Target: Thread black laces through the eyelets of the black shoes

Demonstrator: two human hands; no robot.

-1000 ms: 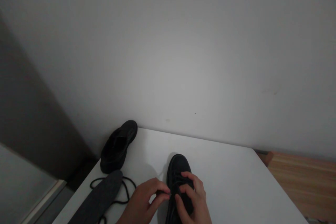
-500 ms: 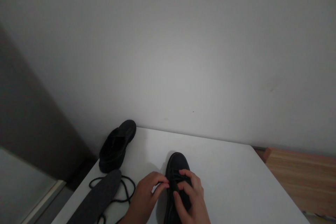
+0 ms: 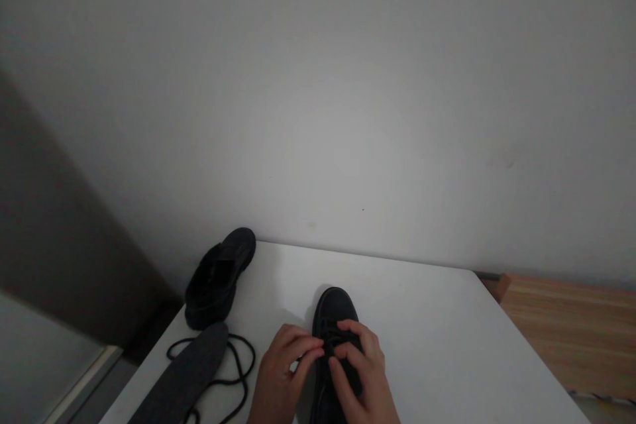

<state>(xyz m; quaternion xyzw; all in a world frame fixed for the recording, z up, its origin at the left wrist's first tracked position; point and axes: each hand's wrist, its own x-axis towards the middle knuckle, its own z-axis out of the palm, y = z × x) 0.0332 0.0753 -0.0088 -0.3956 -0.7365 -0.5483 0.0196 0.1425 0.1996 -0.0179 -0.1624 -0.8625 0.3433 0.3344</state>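
A black shoe (image 3: pixel 336 307) stands in front of me, toe toward the wall, with dark laces crossing its upper. At the left edge of the lacing, the fingertips and thumb of my left hand (image 3: pixel 285 368) are pinched together on what looks like the black shoelace (image 3: pixel 328 339). My right hand (image 3: pixel 365 371) lies over the shoe's right side, fingers curled and thumb pressed onto the tongue area, gripping the shoe. Dim light and my fingers hide the exact hold on the lace.
Another black shoe (image 3: pixel 211 291) sits at the table's back left corner, its opening toward me. Nearer are a dark grey insole (image 3: pixel 186 371) and a loose black lace (image 3: pixel 241 371). The white table (image 3: pixel 447 338) meets a wall; wooden boards (image 3: pixel 561 324) lie beyond its right edge.
My left hand has shifted slightly right, its fingertips farther over the lacing. The right hand stays nearly in place on the shoe. The view has tilted a little.
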